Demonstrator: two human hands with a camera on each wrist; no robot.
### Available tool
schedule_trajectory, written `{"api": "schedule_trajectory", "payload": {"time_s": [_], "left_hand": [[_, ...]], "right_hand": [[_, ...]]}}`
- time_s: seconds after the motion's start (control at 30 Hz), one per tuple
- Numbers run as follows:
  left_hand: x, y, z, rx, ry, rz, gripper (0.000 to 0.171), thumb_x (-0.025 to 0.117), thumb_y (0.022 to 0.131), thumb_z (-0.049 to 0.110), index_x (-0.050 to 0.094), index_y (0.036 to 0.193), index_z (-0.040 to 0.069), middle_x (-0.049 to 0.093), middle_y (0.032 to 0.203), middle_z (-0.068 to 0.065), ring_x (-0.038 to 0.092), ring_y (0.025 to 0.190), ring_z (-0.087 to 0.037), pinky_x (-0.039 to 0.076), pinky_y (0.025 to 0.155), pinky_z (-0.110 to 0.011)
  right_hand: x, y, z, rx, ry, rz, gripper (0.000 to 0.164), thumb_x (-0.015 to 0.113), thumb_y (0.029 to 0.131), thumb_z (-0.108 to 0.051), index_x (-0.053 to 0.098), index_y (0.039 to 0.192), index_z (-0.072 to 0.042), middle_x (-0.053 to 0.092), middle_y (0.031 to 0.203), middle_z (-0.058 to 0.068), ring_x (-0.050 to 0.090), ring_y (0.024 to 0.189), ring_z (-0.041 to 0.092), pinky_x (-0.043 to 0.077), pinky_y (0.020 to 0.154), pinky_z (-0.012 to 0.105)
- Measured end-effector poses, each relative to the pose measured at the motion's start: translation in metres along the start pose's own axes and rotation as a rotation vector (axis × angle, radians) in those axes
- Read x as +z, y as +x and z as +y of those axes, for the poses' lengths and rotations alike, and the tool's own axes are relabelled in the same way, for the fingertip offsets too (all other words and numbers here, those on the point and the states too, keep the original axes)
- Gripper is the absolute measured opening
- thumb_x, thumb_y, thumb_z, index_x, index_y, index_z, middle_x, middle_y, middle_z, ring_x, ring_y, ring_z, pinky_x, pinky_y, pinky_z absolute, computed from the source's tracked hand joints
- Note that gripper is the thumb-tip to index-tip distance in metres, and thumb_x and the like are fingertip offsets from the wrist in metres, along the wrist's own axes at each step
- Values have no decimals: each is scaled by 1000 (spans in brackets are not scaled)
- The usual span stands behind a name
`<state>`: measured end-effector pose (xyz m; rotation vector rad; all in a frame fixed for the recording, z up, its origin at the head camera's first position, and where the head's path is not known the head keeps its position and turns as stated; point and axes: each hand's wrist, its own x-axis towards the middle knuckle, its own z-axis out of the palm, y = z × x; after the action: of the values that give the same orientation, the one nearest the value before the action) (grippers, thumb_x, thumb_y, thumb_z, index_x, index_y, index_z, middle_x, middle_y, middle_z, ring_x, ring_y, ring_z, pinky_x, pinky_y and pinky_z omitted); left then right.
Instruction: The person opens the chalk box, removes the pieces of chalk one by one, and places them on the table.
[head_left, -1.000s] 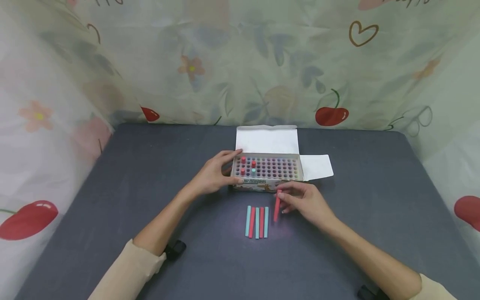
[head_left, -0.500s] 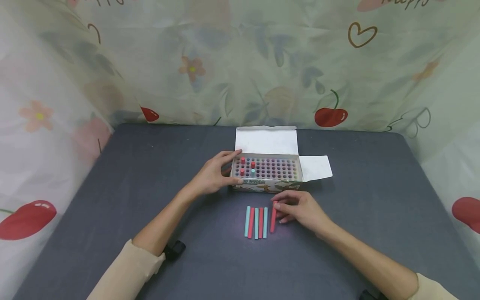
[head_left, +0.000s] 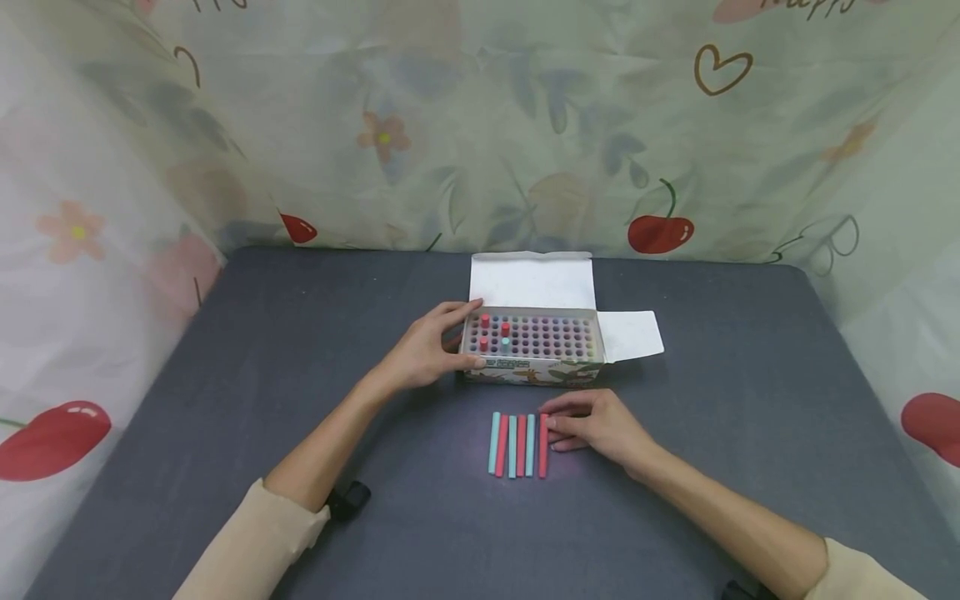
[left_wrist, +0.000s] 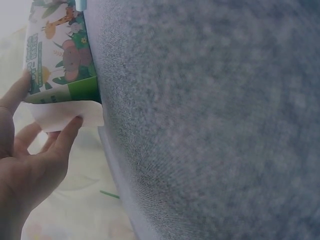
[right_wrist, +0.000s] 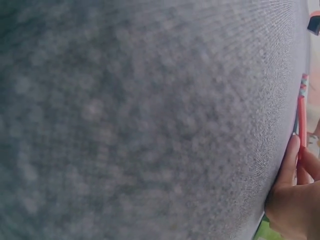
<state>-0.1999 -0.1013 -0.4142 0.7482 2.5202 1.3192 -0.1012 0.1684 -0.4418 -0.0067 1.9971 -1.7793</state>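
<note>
My left hand grips the left end of an open chalk box, thumb at the front and fingers at the back. In the left wrist view, the box shows printed animals and a loose flap by the fingers. Three red chalks and a light-blue chalk poke up from its holed insert. My right hand pinches the upper end of a red chalk stick, which lies along the right end of a row of red and light-blue chalks. The right wrist view has this chalk at its right edge.
The box's white lid stands up at the back, and a white side flap sticks out to the right. A dark grey cloth covers the table. Patterned curtains hang behind and on both sides.
My right hand has come down toward me and slightly left from the box's front, bringing the red chalk beside the row. My left hand stays on the box.
</note>
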Motion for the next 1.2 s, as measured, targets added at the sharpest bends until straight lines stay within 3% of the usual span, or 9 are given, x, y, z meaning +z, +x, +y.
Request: {"api": "schedule_trajectory", "payload": {"time_s": [0.53,0.93,1.2], "left_hand": [[0,1,0,-5,-10,4,83,77,73,24,32,143,25,36,133,-3,43,118,-15,43,96,-31],[-2,-1,1,-12,-17,9,84,77,72,24,31,143,25,35,134,-4,43,118,-17,43,97,-32],[-1,-1,1,-9,0,-3,82,76,74,25,31,143,26,35,134,-4,41,121,-17,43,96,-28]], "right_hand": [[-2,5,2,9,-99,82,26,74,76,-16,70,97,-2,68,90,13,67,79,23,56,67,33],[0,5,-1,3,-107,73,25,73,77,-12,70,99,0,68,90,14,67,79,23,56,67,33],[-2,5,0,-29,-38,30,27,71,79,-10,68,101,4,67,91,18,66,82,26,56,69,36]]}}
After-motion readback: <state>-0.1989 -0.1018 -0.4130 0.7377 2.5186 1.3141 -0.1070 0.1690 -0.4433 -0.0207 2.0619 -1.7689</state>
